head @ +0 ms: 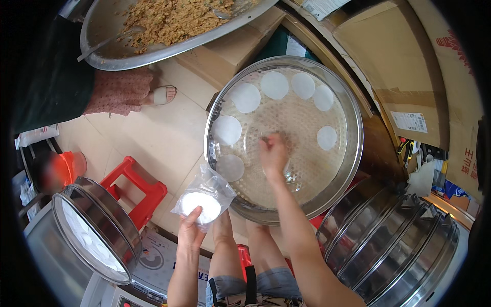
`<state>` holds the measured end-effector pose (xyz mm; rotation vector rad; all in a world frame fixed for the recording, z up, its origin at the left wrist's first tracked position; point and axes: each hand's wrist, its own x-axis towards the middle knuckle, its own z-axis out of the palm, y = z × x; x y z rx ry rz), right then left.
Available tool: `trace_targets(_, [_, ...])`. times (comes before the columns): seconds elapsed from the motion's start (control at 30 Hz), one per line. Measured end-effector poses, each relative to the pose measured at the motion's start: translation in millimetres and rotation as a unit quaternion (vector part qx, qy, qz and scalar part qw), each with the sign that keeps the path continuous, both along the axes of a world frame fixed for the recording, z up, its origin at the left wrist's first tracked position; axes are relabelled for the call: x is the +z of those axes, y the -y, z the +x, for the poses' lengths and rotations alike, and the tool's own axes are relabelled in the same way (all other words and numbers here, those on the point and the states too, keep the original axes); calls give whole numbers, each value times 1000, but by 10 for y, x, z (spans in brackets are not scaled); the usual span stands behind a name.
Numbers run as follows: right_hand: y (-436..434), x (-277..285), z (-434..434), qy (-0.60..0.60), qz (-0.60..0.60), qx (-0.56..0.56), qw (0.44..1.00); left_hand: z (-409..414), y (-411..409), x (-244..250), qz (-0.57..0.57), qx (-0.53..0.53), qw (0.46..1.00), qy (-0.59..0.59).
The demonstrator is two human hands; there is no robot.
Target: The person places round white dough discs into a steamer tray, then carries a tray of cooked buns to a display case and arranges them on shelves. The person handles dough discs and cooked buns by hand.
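A round metal steamer tray (pixel 245 153) with a perforated base stands before me. Several white round paper liners (pixel 246 98) lie in an arc near its wall. My left hand (pixel 191 226) holds a clear plastic bag (pixel 205 176) with a stack of white paper rounds (pixel 205 207) in it, left of the tray's near edge. Over the middle of the tray is my right hand (pixel 274 153), slightly blurred, its fingers curled; whether it pinches anything cannot be told. Another pale round lies partly hidden beneath this hand.
A large metal basin (pixel 153 59) of minced filling is at the top left, near another person's foot (pixel 170 94). Stacked steamer tiers (pixel 387 238) stand at right, more (pixel 96 230) at left by a red plastic stool (pixel 153 192). Cardboard boxes (pixel 395 69) line the right.
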<state>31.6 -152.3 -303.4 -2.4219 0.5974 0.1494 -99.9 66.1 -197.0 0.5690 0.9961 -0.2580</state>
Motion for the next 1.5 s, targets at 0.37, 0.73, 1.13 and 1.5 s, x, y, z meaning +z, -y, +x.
trace_targets(0.37, [992, 16, -256, -28, -26, 191, 981, -12, 12, 10, 21, -17, 1000, -4])
trace_targets(0.73, [1457, 184, -654, -34, 206, -56, 976, 10, -4, 28, 30, -2, 1000, -7])
trace_targets(1.13, [381, 105, -1111, -76, 79, 236, 966, -14, -21, 2, 26, 13, 1000, -13])
trace_targets(1.5, [1030, 303, -1351, -228, 83, 225, 944, -87, 62, 32, 31, 8, 999, -13])
